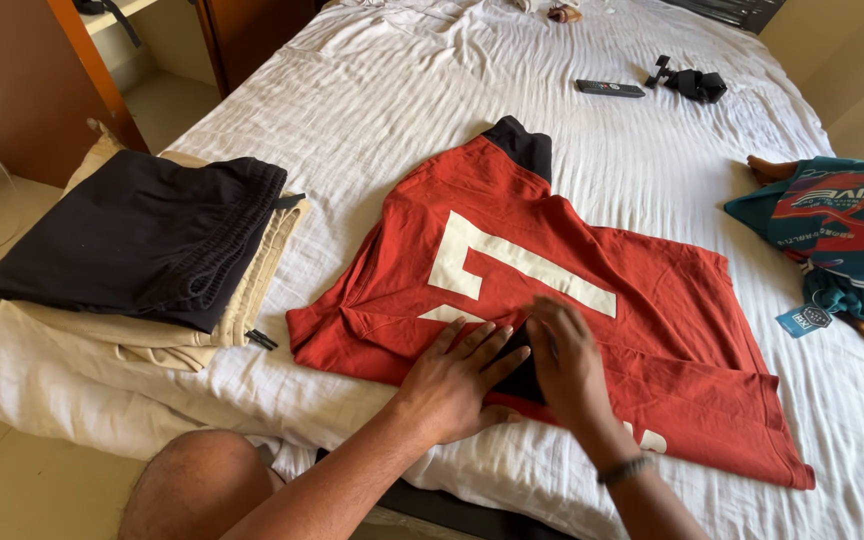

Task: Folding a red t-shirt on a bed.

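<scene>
1. White, wrinkled sheeting is covering the bed [372,90] on which you are working; a wooden cupboard is standing beyond its far left corner.
2. You are pressing your left hand [457,375] flat, fingers spread, on the red shirt [552,300] near the bed's near edge. It is gripping nothing.
3. You are laying your right hand [567,365] palm-down just beside the left, over a dark fold of the shirt's trim. It is open too, closed on nothing.
4. The red shirt is lying back-up in the middle of the bed, its large pale numeral showing and its dark collar pointing toward the far edge.
5. Judging by the layout, the folding is only beginning: one side looks turned in under your hands, while the body is lying spread wide.
6. A stack of folded clothes [142,250], dark on top of beige and white, is sitting at the left edge and appears done.
7. A teal garment [837,230] with a hang tag is lying unfolded at the right edge.
8. A remote control [610,88] and a black strap [690,82] are resting near the far edge.
</scene>
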